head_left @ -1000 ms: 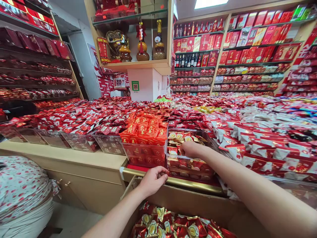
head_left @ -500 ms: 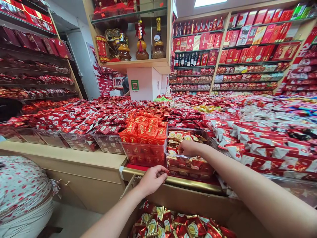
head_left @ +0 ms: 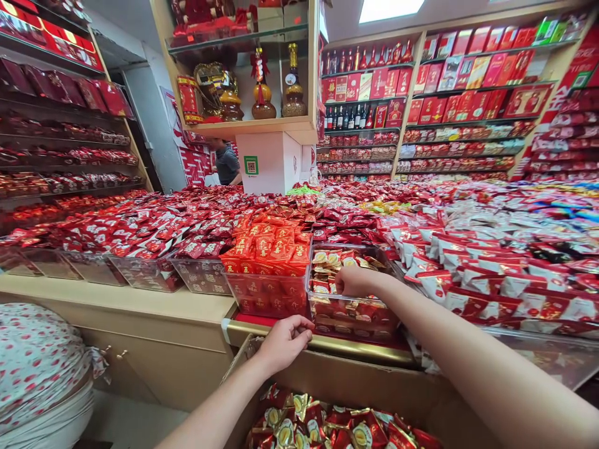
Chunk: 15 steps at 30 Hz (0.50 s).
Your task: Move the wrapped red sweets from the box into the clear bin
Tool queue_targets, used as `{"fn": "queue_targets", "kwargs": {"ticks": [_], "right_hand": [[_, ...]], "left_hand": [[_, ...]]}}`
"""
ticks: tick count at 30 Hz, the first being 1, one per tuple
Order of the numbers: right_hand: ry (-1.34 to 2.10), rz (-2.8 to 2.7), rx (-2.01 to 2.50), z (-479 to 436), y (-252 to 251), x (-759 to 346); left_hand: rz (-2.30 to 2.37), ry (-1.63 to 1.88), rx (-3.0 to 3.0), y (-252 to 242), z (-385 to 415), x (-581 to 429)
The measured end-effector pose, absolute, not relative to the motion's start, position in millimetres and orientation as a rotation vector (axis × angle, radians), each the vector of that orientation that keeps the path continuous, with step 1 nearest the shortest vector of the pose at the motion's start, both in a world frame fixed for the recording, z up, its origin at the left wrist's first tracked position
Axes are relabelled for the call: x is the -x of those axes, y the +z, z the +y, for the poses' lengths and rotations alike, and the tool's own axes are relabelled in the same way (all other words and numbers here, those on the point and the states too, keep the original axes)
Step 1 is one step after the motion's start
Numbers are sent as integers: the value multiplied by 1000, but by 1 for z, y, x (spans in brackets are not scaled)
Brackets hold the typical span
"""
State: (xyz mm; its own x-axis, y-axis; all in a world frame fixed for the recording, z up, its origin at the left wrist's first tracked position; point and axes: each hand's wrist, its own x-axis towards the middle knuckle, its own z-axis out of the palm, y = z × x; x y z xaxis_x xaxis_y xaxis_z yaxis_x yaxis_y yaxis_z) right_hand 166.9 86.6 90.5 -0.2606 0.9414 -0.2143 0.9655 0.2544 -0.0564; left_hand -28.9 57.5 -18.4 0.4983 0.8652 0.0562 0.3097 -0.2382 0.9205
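Note:
My right hand (head_left: pixel 354 282) reaches into a clear plastic bin (head_left: pixel 312 298) of small red-and-gold wrapped sweets (head_left: pixel 326 257). Its fingers are curled down among the packets, and whatever they hold is hidden. My left hand (head_left: pixel 286 342) hovers above the rim of an open cardboard box (head_left: pixel 360 374), in front of the bins. Loosely bent, its fingers stand apart from the thumb with nothing between them. Inside the box lie loose red-and-gold packets (head_left: pixel 322 427) like those in the bin.
Left of the bin stands a clear bin of orange-red packets (head_left: pixel 266 246). Red-and-white packets (head_left: pixel 486 284) are heaped on the right. A gold counter edge (head_left: pixel 327 342) runs behind the box. One person (head_left: pixel 42 368) is at the lower left; another (head_left: pixel 227 163) stands farther back.
The view has shifted slightly, and more of the person at the back shows. Both hands keep nearly the same places, the right in the bin and the left by the box.

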Motion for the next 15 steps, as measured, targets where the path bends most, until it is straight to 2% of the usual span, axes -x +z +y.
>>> {"fn": "queue_targets", "kwargs": {"ticks": [15], "right_hand": [[-229,2330,-1762,85,93,-172]], "left_hand": [[993,729,-1782,-17,57,29]]}}
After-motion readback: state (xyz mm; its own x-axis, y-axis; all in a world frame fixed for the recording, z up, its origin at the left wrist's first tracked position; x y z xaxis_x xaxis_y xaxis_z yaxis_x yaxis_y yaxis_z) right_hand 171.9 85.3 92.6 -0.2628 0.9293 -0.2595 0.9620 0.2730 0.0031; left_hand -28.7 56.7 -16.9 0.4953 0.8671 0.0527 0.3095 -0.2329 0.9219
